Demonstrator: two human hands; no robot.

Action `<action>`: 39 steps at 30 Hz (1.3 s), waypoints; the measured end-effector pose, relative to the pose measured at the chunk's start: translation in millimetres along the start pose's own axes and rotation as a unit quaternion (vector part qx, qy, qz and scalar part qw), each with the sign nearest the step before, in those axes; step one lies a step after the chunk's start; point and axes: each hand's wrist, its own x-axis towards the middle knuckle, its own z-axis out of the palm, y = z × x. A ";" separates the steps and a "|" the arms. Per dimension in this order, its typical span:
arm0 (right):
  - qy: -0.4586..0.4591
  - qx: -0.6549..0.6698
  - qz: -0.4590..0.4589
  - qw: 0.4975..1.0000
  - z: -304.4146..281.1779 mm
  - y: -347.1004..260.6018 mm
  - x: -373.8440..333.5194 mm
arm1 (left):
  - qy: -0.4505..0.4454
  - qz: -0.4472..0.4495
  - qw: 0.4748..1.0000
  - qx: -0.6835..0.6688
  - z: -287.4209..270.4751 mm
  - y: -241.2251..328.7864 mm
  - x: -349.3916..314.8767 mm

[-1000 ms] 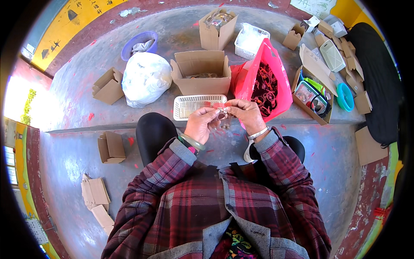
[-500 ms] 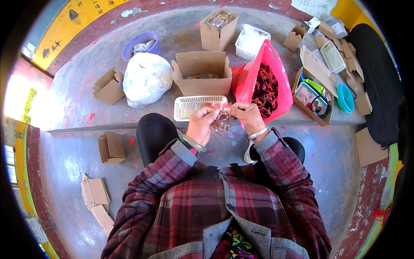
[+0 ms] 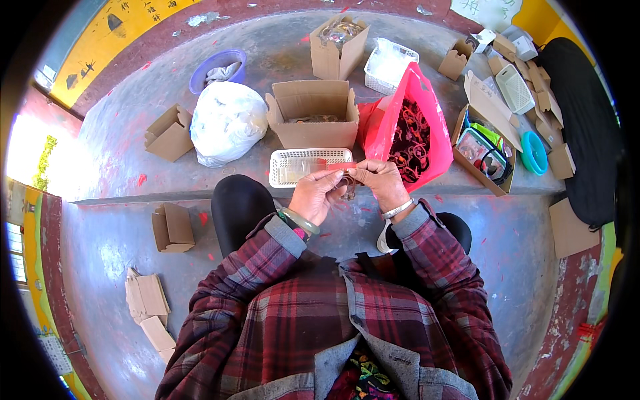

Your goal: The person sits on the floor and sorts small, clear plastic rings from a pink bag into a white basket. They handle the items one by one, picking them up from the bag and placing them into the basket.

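Observation:
Just in front of the white basket (image 3: 277, 181), both my hands hold a small clear plastic packet with a red top strip (image 3: 343, 166). The fingers of my left hand (image 3: 312, 199) pinch its left end, and the thumb and fingers of my right hand (image 3: 385, 183) pinch its right end. Below the strip hangs something brownish and ring-like (image 3: 349, 187), too small to make out. Clear packets (image 3: 303, 167) lie in the basket. Right of my hands stands a bright pink plastic bag (image 3: 435, 130) full of dark red and black corded pieces (image 3: 410, 137).
Behind the basket is an open cardboard box (image 3: 312, 137); a stuffed white bag (image 3: 228, 123) sits left of it. Farther back are a purple basin (image 3: 195, 79), another box (image 3: 327, 61) and a white crate (image 3: 381, 83). A box of odds and ends (image 3: 501, 187) stands right. The raised floor's edge (image 3: 167, 197) runs across.
The packet has tilted, so its clear lower part shows less and the red strip lies more level. Both hands have shifted only slightly and keep their pinch.

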 end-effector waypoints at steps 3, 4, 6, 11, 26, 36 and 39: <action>0.005 -0.019 -0.017 1.000 -1.0 2.2 0.6 | -0.001 0.017 1.000 -0.012 2.7 0.5 -0.2; 0.005 -0.029 -0.021 0.999 -0.4 0.4 -0.3 | -0.002 0.023 1.000 -0.013 4.7 1.6 -1.1; 0.006 -0.043 -0.025 0.999 -0.6 0.0 -0.8 | -0.003 0.024 1.000 -0.007 7.7 3.4 -2.7; 0.018 -0.014 -0.019 1.000 -3.4 4.3 0.4 | -0.007 0.024 1.000 0.013 9.3 4.0 -6.0; 0.020 0.037 0.000 0.999 0.0 -6.4 -17.7 | -0.053 -0.010 0.998 -0.024 14.1 8.6 -15.2; 0.035 -0.016 -0.048 0.998 1.5 4.3 -17.8 | -0.038 0.026 0.999 -0.004 15.5 9.8 -15.6; 0.040 -0.023 -0.043 0.998 0.9 4.9 -17.6 | -0.035 0.020 0.999 -0.005 12.4 8.9 -13.4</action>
